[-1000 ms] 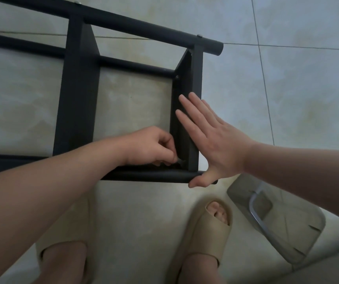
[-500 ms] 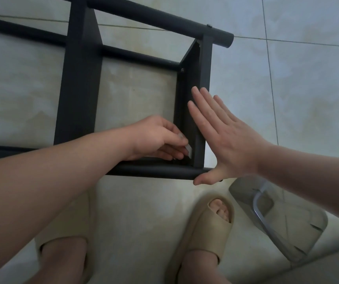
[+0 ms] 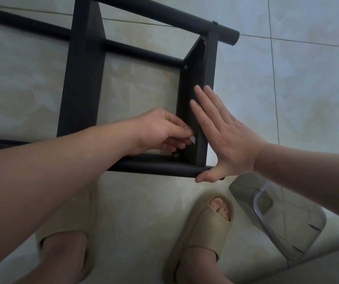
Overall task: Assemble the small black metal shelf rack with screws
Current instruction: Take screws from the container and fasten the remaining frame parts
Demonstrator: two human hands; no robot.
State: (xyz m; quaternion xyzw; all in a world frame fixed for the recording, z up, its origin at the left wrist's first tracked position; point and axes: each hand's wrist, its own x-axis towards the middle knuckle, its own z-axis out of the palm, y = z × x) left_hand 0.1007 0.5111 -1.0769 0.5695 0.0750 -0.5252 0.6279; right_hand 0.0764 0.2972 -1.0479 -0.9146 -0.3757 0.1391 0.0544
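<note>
Pinching a small pale tool (image 3: 192,138), the left grip (image 3: 156,130) sits just beside the corner screw (image 3: 176,155), nearer than the flat-open right grip (image 3: 226,138).

Open floor (image 3: 308,99) right of rack (image 3: 82,78)

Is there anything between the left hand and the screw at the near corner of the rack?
Nothing visible. The left hand, pinching a small silvery piece, is right beside the screw inside the rack. The right hand presses the end panel from outside.
</note>
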